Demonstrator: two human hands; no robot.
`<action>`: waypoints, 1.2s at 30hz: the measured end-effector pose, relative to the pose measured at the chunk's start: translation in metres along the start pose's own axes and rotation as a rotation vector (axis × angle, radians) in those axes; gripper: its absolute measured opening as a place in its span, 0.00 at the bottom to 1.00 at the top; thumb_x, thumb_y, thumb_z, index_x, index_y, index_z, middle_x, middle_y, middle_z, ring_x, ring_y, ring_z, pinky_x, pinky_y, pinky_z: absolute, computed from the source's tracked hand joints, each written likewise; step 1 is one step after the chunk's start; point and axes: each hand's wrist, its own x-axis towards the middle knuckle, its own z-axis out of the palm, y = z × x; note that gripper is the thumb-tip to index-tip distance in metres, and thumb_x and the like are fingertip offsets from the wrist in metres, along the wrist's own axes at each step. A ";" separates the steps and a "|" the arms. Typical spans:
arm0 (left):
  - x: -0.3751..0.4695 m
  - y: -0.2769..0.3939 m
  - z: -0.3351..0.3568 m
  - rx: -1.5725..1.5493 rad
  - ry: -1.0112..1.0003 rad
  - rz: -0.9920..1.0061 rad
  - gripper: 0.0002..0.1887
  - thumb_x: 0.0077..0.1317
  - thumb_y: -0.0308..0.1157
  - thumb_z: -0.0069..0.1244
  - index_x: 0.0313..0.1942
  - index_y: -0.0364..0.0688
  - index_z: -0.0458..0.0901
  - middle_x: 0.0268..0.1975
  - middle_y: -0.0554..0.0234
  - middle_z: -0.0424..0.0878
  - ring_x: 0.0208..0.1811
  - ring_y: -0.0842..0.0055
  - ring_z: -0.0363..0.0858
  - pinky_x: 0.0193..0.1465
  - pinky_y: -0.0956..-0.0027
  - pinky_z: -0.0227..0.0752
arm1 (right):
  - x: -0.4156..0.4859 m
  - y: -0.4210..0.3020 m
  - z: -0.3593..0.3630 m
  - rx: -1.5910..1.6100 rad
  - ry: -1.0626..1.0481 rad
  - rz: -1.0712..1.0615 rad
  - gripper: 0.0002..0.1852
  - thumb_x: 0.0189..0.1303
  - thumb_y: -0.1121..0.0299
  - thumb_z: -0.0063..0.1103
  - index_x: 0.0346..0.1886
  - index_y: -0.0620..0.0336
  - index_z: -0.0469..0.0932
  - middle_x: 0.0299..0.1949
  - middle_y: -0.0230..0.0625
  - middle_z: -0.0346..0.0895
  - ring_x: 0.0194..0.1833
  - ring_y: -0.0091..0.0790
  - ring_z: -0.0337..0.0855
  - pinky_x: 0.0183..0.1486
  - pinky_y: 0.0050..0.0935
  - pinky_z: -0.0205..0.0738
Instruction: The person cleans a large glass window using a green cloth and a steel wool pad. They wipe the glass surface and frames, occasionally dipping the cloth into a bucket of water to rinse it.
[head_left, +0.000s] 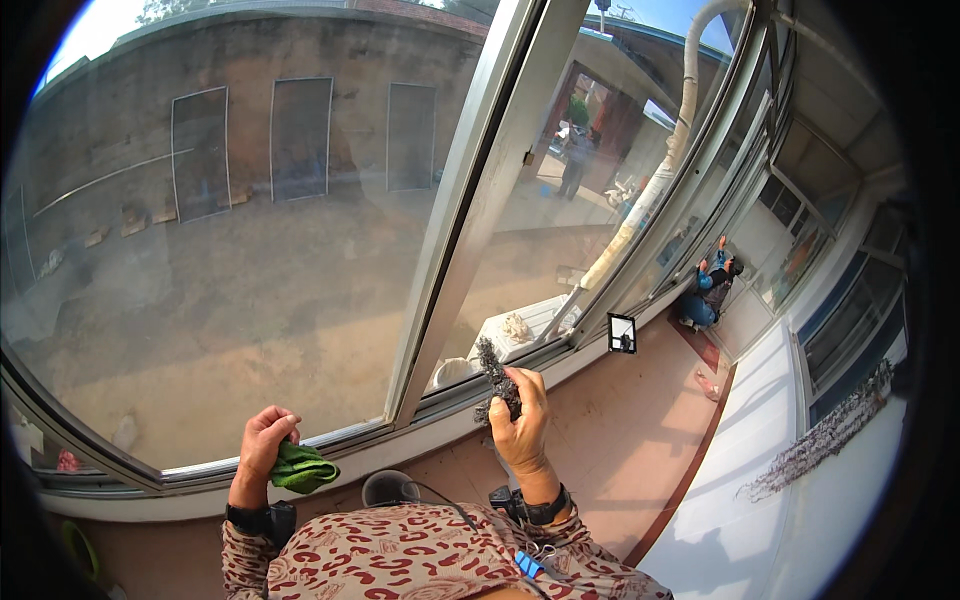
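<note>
My left hand grips a bunched green cloth, which hangs out below the fingers in front of the window's lower rail. Between the thumb and fingers of my right hand is a clump of grey steel wool, stretched upward and loose at its tip. It is held up before the metal window frame, near the sill. Large sliding glass panes stand ahead of me, hazy with smears. Whether the steel wool touches the frame cannot be told.
A grey bucket stands on the floor below the sill. To the right, another person crouches by the windows along the reddish floor. A small black-edged panel is at the sill. Outside, a wrapped pipe runs down to a white unit.
</note>
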 end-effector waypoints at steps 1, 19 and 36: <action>0.000 -0.002 -0.001 -0.005 0.006 -0.004 0.05 0.65 0.28 0.51 0.34 0.35 0.78 0.22 0.66 0.77 0.22 0.83 0.73 0.25 0.80 0.65 | -0.002 0.000 0.002 0.003 -0.013 0.001 0.20 0.54 0.69 0.55 0.49 0.71 0.73 0.44 0.51 0.74 0.45 0.51 0.77 0.51 0.41 0.72; 0.002 -0.015 -0.005 -0.033 0.018 -0.036 0.06 0.65 0.30 0.51 0.34 0.35 0.78 0.22 0.64 0.78 0.21 0.83 0.73 0.24 0.81 0.63 | -0.015 0.004 0.019 0.014 -0.046 0.018 0.20 0.53 0.71 0.57 0.50 0.69 0.74 0.44 0.49 0.74 0.44 0.49 0.77 0.50 0.38 0.73; -0.008 -0.008 -0.007 -0.036 0.043 -0.048 0.06 0.64 0.29 0.52 0.33 0.34 0.79 0.23 0.65 0.79 0.23 0.84 0.73 0.25 0.81 0.64 | 0.150 -0.036 0.025 -0.259 0.304 -0.529 0.24 0.48 0.79 0.67 0.52 0.62 0.74 0.46 0.45 0.72 0.45 0.47 0.74 0.49 0.39 0.72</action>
